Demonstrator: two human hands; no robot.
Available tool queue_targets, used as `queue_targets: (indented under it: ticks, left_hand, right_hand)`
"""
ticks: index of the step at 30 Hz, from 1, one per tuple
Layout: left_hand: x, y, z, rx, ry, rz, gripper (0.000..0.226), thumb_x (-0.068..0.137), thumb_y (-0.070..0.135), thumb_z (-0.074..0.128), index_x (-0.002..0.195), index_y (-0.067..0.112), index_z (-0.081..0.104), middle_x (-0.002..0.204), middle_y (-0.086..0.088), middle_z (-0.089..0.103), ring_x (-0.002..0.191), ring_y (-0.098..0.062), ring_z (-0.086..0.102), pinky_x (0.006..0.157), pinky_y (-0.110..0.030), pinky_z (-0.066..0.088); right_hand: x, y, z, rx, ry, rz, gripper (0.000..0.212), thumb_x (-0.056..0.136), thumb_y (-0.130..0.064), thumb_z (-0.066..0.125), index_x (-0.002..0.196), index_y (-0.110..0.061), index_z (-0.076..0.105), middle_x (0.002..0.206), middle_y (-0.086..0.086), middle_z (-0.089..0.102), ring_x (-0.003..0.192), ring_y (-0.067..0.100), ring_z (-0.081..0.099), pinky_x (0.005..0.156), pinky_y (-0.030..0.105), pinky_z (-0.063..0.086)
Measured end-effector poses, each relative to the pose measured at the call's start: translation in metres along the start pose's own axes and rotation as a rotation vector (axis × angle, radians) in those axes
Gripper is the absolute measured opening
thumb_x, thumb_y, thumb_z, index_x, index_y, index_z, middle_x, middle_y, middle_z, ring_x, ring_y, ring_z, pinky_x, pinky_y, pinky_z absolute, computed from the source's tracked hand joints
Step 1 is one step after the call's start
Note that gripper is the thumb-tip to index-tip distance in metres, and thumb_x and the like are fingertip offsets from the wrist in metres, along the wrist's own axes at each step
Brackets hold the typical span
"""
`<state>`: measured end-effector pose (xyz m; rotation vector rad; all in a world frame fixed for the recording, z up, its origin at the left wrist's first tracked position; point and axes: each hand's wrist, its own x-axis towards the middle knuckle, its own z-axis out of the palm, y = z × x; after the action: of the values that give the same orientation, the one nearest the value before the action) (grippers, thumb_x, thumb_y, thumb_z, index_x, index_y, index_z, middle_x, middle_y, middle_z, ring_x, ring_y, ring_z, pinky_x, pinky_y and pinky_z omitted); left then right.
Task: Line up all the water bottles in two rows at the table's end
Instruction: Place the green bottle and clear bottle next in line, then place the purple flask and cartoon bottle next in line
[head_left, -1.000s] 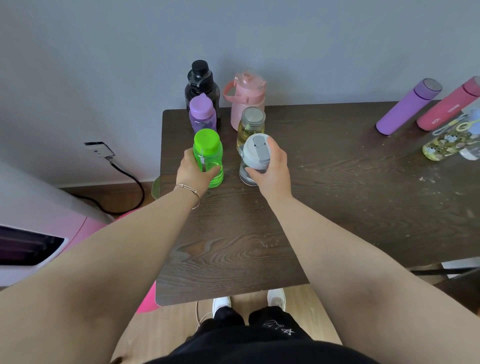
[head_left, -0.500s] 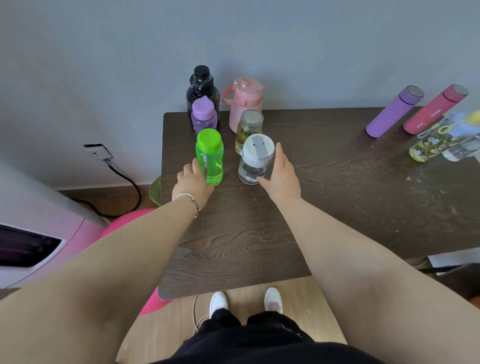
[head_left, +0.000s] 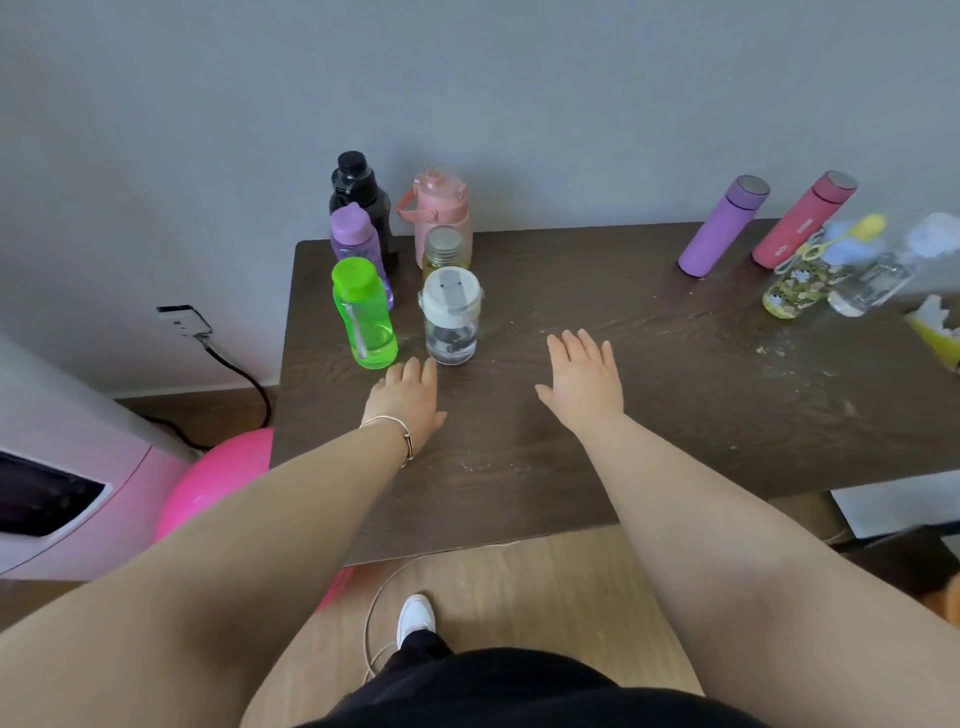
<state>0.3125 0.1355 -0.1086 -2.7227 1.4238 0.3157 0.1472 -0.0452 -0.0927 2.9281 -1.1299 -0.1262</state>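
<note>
Two rows of bottles stand at the left end of the dark wooden table (head_left: 649, 415): black bottle (head_left: 358, 192), purple-capped bottle (head_left: 356, 241) and green bottle (head_left: 363, 314) on the left; pink jug (head_left: 441, 208), yellowish metal-lidded bottle (head_left: 442, 249) and clear white-lidded bottle (head_left: 450, 317) on the right. At the far right stand a purple flask (head_left: 722, 226), a pink flask (head_left: 802, 221), a patterned bottle (head_left: 795, 286) and a clear bottle (head_left: 872, 283). My left hand (head_left: 408, 400) hovers open just in front of the green bottle. My right hand (head_left: 584, 376) is open over the table's middle.
A yellow object with white tissue (head_left: 935, 327) sits at the right edge. A pink ball (head_left: 213, 483) and a pink-white appliance (head_left: 62, 467) are left of the table. A wall socket (head_left: 182, 319) with a black cable is behind.
Both hands let go of the green and clear bottles and pulled back. My right hand moved right toward the table's middle.
</note>
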Motion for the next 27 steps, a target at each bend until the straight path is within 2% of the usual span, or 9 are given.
queue_targets:
  ticks: [9, 15, 20, 27]
  left_hand:
    - [0.000, 0.165, -0.027, 0.049, 0.086, 0.070, 0.081, 0.089, 0.051, 0.057, 0.148, 0.010, 0.019, 0.146, -0.010, 0.036, 0.138, -0.032, 0.029, 0.111, -0.043, 0.032]
    - [0.007, 0.268, -0.042, 0.081, 0.119, 0.148, 0.080, 0.090, 0.053, 0.053, 0.149, 0.010, 0.019, 0.146, -0.009, 0.036, 0.142, -0.032, 0.024, 0.114, -0.044, 0.025]
    - [0.034, 0.313, -0.070, 0.103, 0.166, 0.204, 0.077, 0.090, 0.051, 0.054, 0.146, 0.008, 0.023, 0.143, -0.010, 0.038, 0.140, -0.033, 0.027, 0.112, -0.044, 0.027]
    - [0.096, 0.345, -0.090, 0.113, 0.178, 0.259, 0.076, 0.091, 0.049, 0.055, 0.146, 0.008, 0.023, 0.145, -0.011, 0.036, 0.142, -0.034, 0.023, 0.114, -0.045, 0.024]
  right_hand:
    - [-0.072, 0.168, -0.020, 0.073, 0.051, 0.177, 0.077, 0.094, -0.048, 0.059, 0.155, -0.016, 0.025, 0.161, 0.007, 0.028, 0.151, 0.026, 0.016, 0.122, 0.048, 0.012]
    - [-0.099, 0.270, -0.040, 0.089, 0.083, 0.273, 0.077, 0.095, -0.048, 0.058, 0.156, -0.016, 0.024, 0.161, 0.007, 0.028, 0.151, 0.026, 0.017, 0.122, 0.049, 0.014]
    - [-0.096, 0.322, -0.052, 0.121, 0.139, 0.336, 0.076, 0.093, -0.048, 0.060, 0.154, -0.015, 0.027, 0.159, 0.008, 0.032, 0.150, 0.027, 0.021, 0.121, 0.049, 0.016]
    - [-0.061, 0.359, -0.051, 0.165, 0.154, 0.379, 0.075, 0.093, -0.047, 0.060, 0.153, -0.015, 0.029, 0.159, 0.009, 0.032, 0.150, 0.028, 0.020, 0.121, 0.049, 0.016]
